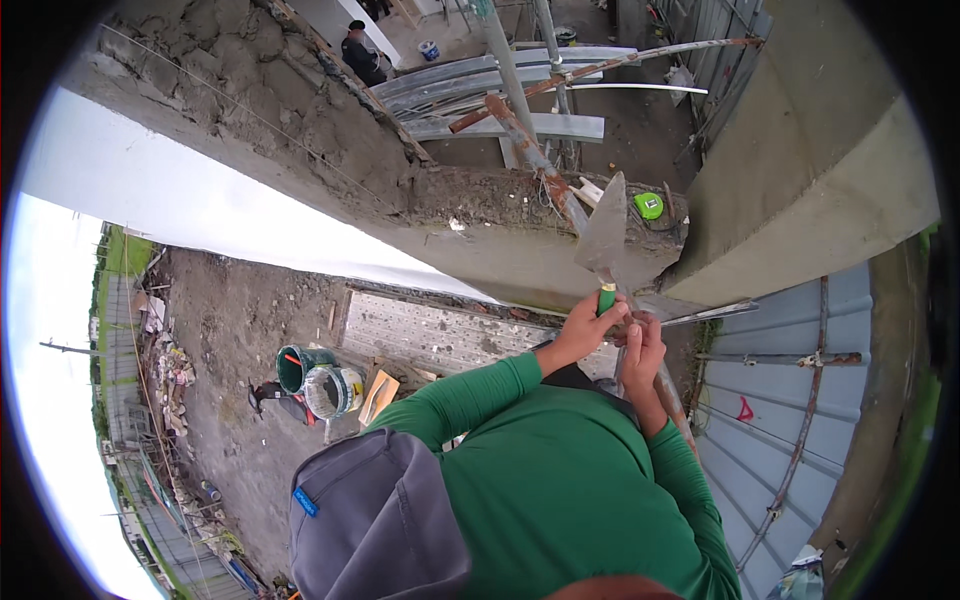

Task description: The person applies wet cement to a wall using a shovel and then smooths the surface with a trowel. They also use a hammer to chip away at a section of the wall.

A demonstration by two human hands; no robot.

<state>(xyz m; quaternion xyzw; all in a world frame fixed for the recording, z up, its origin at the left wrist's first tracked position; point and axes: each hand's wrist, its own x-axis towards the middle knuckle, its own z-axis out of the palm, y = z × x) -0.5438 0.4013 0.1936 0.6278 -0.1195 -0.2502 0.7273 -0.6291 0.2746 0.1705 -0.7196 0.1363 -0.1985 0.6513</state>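
Observation:
My left hand [583, 332] is closed round the green handle of a pointed trowel [603, 235]. Its broad, mortar-stained blade points away from me, over the rough top of a low wall [490, 200]. Close beside it, my right hand [643, 358] has its fingers curled together near the left fingertips; whatever they may hold is too small to tell. A bright green tape measure [649, 206] lies on the wall top, just right of the blade. A rusty pipe [560, 190] slants behind the trowel.
Wet mortar [270, 100] covers the wall at upper left, with a string across it. Below stand a green bucket [300, 366] and a whitish bucket [332, 392] by a perforated plank [430, 330]. A smooth curved wall [810, 180] rises at right. Another person [362, 55] is far off, near metal sheets.

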